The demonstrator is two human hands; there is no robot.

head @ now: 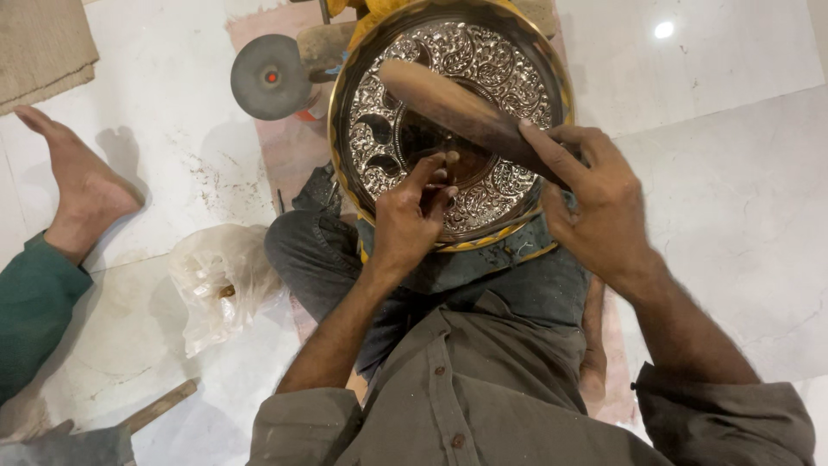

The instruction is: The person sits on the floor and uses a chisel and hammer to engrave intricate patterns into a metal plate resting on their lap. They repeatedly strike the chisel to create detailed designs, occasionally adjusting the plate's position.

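A round embossed metal plate point(509, 73) with a silver floral relief and a golden rim rests tilted on my lap. My left hand point(412, 217) pinches a small punch tool point(449, 160) upright against the plate's dark centre. My right hand point(595, 203) grips the handle end of a wooden mallet point(448, 105), whose length lies across the plate above the punch.
A grey grinding disc point(269, 78) lies on the floor at the plate's upper left. A crumpled clear plastic bag point(220, 280) sits left of my knee. Another person's bare foot point(73, 177) and green trouser leg point(34, 302) are at far left. A wooden stick point(159, 406) lies lower left.
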